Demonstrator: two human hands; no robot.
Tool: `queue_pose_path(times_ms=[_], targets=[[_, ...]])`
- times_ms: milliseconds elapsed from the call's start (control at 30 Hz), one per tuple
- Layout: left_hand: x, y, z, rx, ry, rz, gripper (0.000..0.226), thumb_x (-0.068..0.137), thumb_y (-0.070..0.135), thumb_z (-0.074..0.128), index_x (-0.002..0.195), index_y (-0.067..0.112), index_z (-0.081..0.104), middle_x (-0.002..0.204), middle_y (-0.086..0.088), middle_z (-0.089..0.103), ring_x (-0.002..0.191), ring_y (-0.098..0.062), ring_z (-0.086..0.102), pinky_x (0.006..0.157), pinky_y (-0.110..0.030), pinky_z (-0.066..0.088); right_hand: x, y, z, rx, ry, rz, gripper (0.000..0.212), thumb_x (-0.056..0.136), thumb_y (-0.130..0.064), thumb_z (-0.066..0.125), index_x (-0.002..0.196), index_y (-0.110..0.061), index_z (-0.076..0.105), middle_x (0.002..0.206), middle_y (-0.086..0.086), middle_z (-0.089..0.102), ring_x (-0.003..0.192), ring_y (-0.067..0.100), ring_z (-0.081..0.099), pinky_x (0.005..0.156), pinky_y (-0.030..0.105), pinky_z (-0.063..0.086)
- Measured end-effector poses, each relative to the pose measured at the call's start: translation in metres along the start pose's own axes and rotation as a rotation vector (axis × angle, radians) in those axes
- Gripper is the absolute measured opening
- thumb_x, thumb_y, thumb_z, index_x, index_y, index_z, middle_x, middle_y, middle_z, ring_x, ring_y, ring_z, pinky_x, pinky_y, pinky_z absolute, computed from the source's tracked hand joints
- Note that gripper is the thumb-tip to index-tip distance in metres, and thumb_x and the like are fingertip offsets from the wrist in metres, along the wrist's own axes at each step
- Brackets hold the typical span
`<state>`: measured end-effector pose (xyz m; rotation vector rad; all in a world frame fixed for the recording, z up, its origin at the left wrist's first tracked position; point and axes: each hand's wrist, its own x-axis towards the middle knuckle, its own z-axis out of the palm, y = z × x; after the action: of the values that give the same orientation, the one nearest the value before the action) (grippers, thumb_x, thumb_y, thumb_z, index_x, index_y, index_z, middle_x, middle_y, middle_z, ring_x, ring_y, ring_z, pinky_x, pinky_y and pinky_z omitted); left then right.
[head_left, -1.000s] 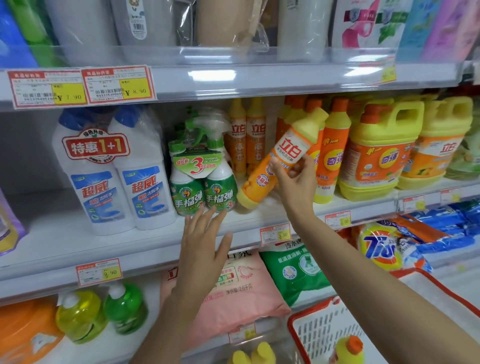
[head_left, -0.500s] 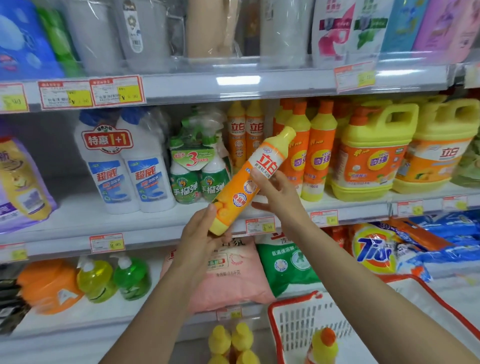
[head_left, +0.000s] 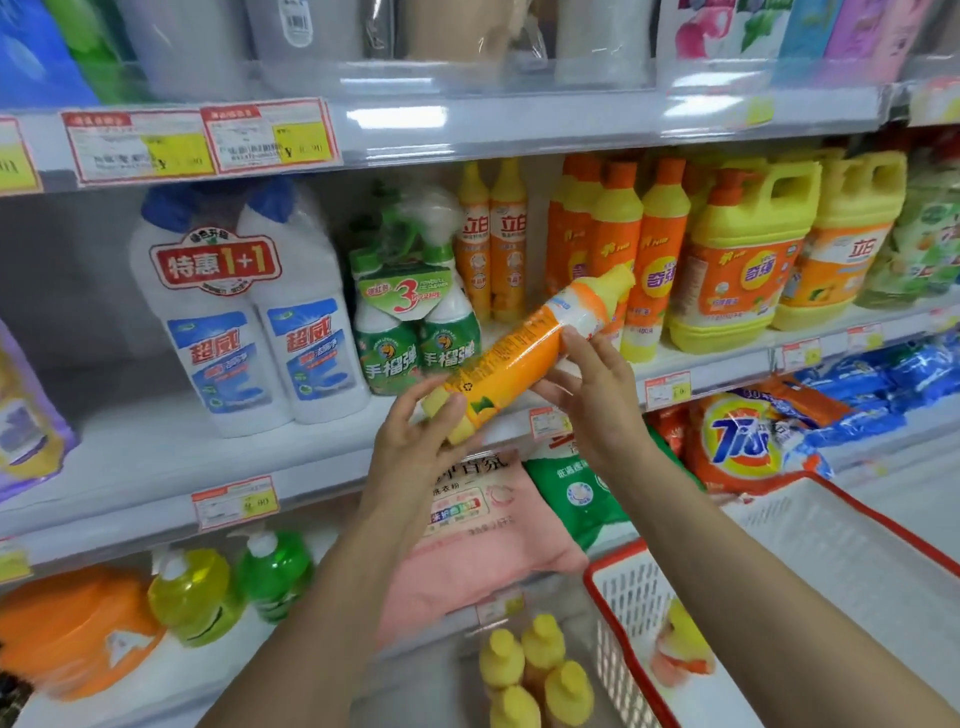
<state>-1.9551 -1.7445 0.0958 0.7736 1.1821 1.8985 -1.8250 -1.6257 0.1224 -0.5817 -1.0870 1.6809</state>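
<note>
- The orange bottle (head_left: 519, 358) was up in the air, clear of the shelf. It hung just in front of the green spray pack (head_left: 415, 332) and to its right, its lower end crossing that pack's foot in this view.
- It lay tilted: yellow base down to the left, yellow cap up to the right, the small-print side facing the camera.
- The left hand (head_left: 415, 441) gripped the base, below and in front of the green spray pack. Its thumb lay across the yellow end, and the other fingers curled round behind, close together.
- The right hand (head_left: 597, 410) held the bottle's middle, to the lower right of the green spray pack. The thumb sat on the upper side by the white band and the fingers curled underneath. Their tips were hidden, so I could not tell how they were set.
- The white twin bottles (head_left: 249, 322) stood left of the green spray pack, right beside it.
- Right of the pack, behind the held bottle, stood a row of upright orange bottles (head_left: 654, 260), with the yellow jugs (head_left: 737, 270) further right.
- One shelf below the pack lay the pink bag (head_left: 483, 530).
- Well to the lower right of the pack sat the white basket (head_left: 621, 642) with its red rim, and something blurred inside it.
</note>
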Motion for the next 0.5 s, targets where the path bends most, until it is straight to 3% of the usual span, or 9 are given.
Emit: queue_pose_path(times_ms=[67,133,200,367,500], targets=[[0.002,0.003,-0.010,0.027,-0.032,0.009,0.047,0.071,0.021,0.078,0.116,0.021,0.062,0.113,-0.009,0.070,0.098,-0.023,0.072,0.076,-0.030,0.059,-0.005,0.002,0.006,-0.019,0.007,0.010,0.019,0.102,-0.025,0.054,0.117,-0.016,0.058,0.099,-0.004,0.070,0.091,0.019,0.071,0.075,0.029,0.060],[0.003,0.006,-0.020,0.073,-0.036,0.067,0.048,0.070,0.012,0.080,0.114,0.023,0.063,0.111,-0.007,0.070,0.096,-0.018,0.071,0.075,-0.024,0.057,-0.010,0.003,0.017,-0.144,0.020,0.063,0.046,0.097,-0.042,0.057,0.132,-0.012,0.052,0.113,0.002,0.069,0.107,0.023,0.068,0.085,0.035,0.060],[0.006,0.010,-0.026,0.087,-0.055,0.116,0.050,0.072,0.002,0.080,0.114,0.022,0.062,0.113,-0.005,0.069,0.095,-0.012,0.070,0.075,-0.021,0.055,-0.016,0.005,0.026,-0.255,0.080,0.102,0.060,0.089,-0.049,0.064,0.134,-0.012,0.051,0.119,0.009,0.067,0.111,0.025,0.066,0.086,0.038,0.060],[0.009,0.021,-0.037,0.104,-0.167,0.173,0.050,0.074,0.005,0.081,0.114,0.025,0.060,0.119,-0.002,0.065,0.103,-0.010,0.066,0.078,-0.018,0.053,-0.030,0.014,0.043,-0.131,0.295,0.055,0.054,0.090,-0.027,0.070,0.127,0.006,0.052,0.105,0.020,0.069,0.100,0.037,0.069,0.095,0.048,0.055],[0.006,0.030,-0.042,0.046,-0.282,0.172,0.039,0.078,0.029,0.079,0.115,0.033,0.067,0.119,0.005,0.067,0.106,-0.007,0.065,0.078,-0.016,0.052,-0.041,0.012,0.051,-0.024,0.344,0.069,0.041,0.095,-0.022,0.064,0.119,0.010,0.053,0.109,0.026,0.069,0.098,0.036,0.071,0.080,0.038,0.061]])
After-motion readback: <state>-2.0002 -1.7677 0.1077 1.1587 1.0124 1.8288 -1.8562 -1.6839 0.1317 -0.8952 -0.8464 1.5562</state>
